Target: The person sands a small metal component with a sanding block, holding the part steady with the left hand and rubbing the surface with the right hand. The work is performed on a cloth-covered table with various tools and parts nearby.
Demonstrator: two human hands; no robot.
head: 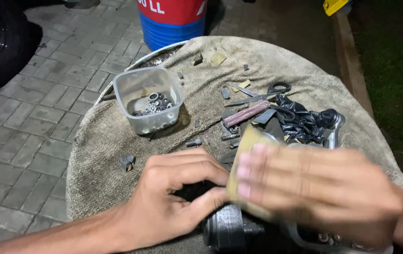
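**Sanding a dark part on a cloth-covered drum, work mid-way by the look of it**

The cloth (116, 131) is the largest thing here: a coarse, grey-brown, towel-like sheet draped over a round top, rumpled at the edges. Behind it stands a barrel (172, 21), smooth, red above and blue below, on grey paving blocks.

The right hand (314, 188) is blurred, fingers flat and close together, pressing a tan sheet of sandpaper (241, 164) onto something beneath it. The left hand (173, 197) curls thumb and fingers narrowly around a dark rubbery piece (196, 190) just beside the sandpaper, steadying it. I judge the rubbing to be under way rather than finished; the surface being worked is hidden under the hands, so how much is left cannot be told.

Below the hands lies a metal cylinder (227, 228), dull grey, ribbed, with a short stub at its side. Right of centre sits a crumpled black tube (305, 120), glossy and folded. The tub (147, 99) is clear plastic, square with rounded corners, holding small metal washers and nuts. Scissors (262, 93) with black handles lie near a reddish-brown ridged stick (246, 113). Small rubber offcuts and a short bolt (193, 142) are scattered over the cloth.
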